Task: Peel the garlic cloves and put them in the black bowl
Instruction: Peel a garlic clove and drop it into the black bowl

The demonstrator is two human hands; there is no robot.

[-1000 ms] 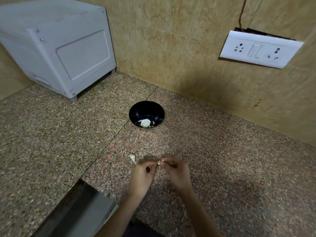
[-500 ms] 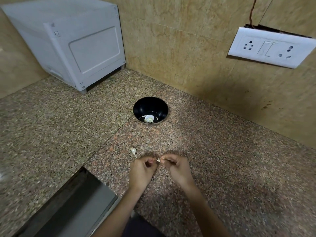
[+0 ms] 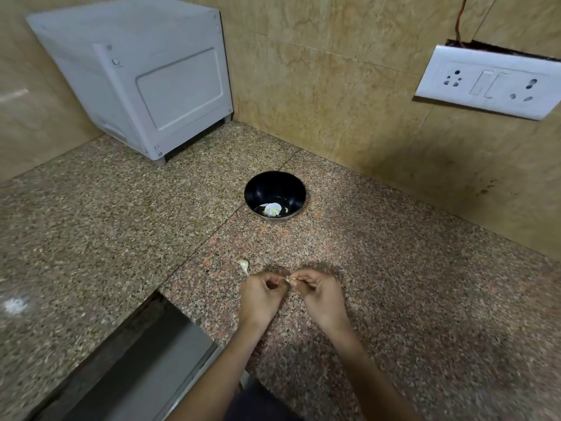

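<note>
So the garlic clove (image 3: pixel 287 280) sits right between the two sets of fingertips, low over the counter (image 3: pixel 409 299). It's tiny and mostly hidden, so I can't tell how much skin is left on it. The left hand (image 3: pixel 262 294) and right hand (image 3: pixel 321 294) are close together, knuckles nearly touching, each with curled fingers pinching one end. My guess is one hand steadies it while the other picks at the skin.

The black bowl (image 3: pixel 261 189) waits at 12 o'clock from the hands, a short reach away, probably parked there for an easy drop. A few peeled cloves (image 3: pixel 272 209) already lie in its bottom. Another loose clove (image 3: pixel 243 265) lies on the counter at 11 o'clock, just beside the left hand, likely next in line.

Further out there's a white appliance (image 3: pixel 136 80) at 10 o'clock in the corner and a switch plate (image 3: pixel 488 83) on the wall at 2 o'clock.
</note>
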